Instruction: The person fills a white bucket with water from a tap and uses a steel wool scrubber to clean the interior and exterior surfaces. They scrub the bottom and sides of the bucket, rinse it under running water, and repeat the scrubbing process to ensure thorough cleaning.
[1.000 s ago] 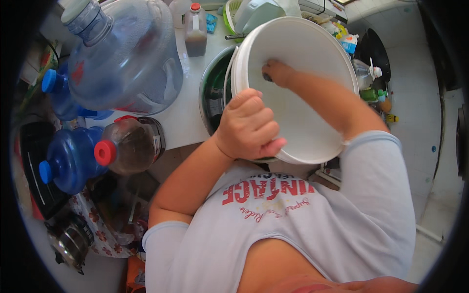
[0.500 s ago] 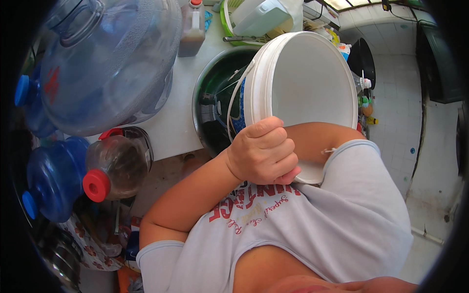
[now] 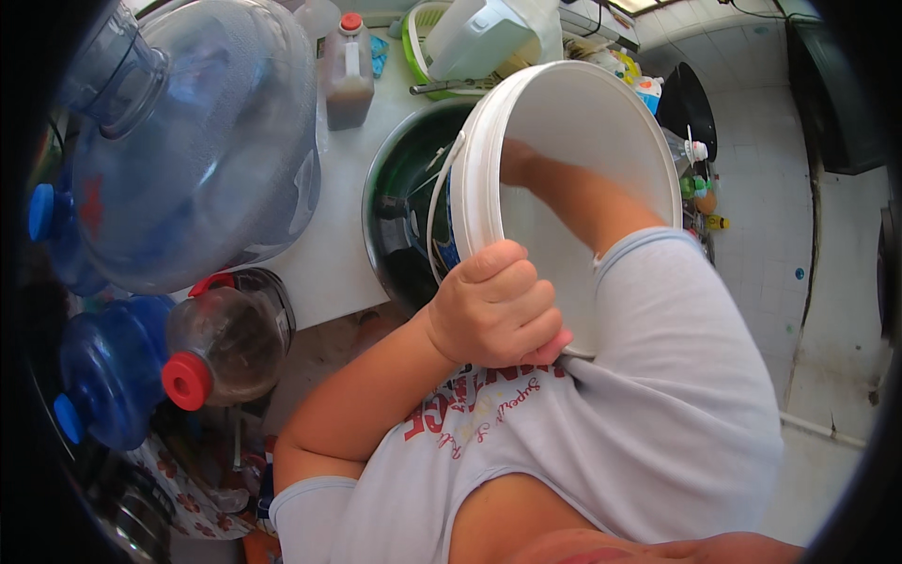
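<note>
A large white bucket (image 3: pixel 601 113) is tipped with its mouth toward me. Its pale bail handle (image 3: pixel 438 211) hangs on the left side, and a strip of blue shows on its outer wall. My left hand (image 3: pixel 495 305) is closed around the near-left part of the rim. Inside the bucket reaches my right arm; only a blurred part of my right hand (image 3: pixel 516 162) shows, by the inner left wall, and its fingers are hidden behind the rim. Beneath and left of the bucket lies a round basin (image 3: pixel 381 160), dark green inside with a shiny rim.
A big clear water jug (image 3: pixel 216 141) stands at the left, near blue jugs (image 3: pixel 117 362) and a clear bottle with a red cap (image 3: pixel 230 348). Farther back are a brown-filled jug (image 3: pixel 349 80), a green basket (image 3: pixel 413 47) and a black pan (image 3: pixel 686 108).
My right forearm has swung deeper into the bucket, toward its left inner wall. My left hand keeps its hold on the rim, and the view has shifted slightly.
</note>
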{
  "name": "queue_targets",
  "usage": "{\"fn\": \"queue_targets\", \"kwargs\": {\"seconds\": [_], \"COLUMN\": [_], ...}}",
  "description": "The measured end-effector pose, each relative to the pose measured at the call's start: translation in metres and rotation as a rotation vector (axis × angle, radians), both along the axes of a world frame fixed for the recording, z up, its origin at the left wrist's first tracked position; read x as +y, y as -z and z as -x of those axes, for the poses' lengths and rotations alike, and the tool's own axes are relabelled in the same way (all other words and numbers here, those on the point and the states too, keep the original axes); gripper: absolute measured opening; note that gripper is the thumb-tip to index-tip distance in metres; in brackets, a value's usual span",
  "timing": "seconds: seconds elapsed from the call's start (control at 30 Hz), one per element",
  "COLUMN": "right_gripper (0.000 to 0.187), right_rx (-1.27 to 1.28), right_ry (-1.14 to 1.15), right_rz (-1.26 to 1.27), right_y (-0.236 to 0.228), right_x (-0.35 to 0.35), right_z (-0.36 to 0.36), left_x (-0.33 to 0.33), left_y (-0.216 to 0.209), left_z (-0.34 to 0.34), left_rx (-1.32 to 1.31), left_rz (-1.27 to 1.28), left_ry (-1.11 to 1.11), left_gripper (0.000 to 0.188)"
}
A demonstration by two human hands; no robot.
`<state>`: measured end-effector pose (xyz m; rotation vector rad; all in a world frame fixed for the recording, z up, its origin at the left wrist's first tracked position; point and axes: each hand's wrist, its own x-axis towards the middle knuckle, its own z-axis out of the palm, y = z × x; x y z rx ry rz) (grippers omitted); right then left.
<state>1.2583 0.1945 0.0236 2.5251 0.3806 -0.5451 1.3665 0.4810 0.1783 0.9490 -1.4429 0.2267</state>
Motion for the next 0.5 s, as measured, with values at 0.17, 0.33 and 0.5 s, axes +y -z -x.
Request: {"fn": "queue_targets", "kwargs": {"seconds": [0.17, 0.33, 0.5], "right_gripper": [0.052, 0.053, 0.054], "right_rx": [0.114, 0.608, 0.965], "right_ry": [0.703, 1.019, 1.046], "right_rz": [0.191, -0.289, -1.052], "right_y": [0.036, 0.023, -0.059], "right_x": [0.089, 0.183, 0.186], "right_z": [0.113, 0.143, 0.127], "left_x": [0.003, 0.001, -0.007], "left_y": [-0.002, -0.004, 0.0], "left_z": [-0.004, -0.004, -0.003], "left_rx": [-0.033, -0.011, -0.014], "left_rz": [-0.033, -0.025, 0.037], "left_ry": [0.002, 0.043, 0.01], "left_gripper": [0.03, 0.028, 0.037]}}
